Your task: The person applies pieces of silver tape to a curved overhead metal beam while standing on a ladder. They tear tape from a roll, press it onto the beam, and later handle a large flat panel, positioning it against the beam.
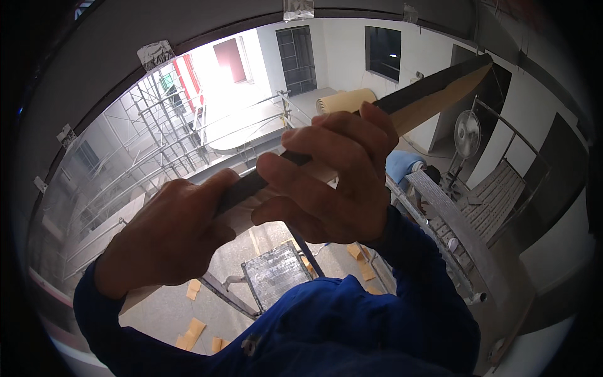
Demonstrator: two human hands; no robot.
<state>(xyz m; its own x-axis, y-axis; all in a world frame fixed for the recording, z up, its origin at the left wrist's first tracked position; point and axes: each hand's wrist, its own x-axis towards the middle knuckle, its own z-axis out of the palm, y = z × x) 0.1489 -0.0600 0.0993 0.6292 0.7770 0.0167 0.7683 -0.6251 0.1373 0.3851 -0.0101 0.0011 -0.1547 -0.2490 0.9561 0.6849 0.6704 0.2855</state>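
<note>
Both hands grip a long strip, dark on one face and tan on the other (433, 94), held raised at centre. The left hand (169, 239) clenches its near end; the right hand (333, 182) wraps its middle, the far end free. Below stand a step platform (273, 273), tan scraps on the floor (195, 330), scaffolding (163, 125) at left and a fan (467, 133) at right.
</note>
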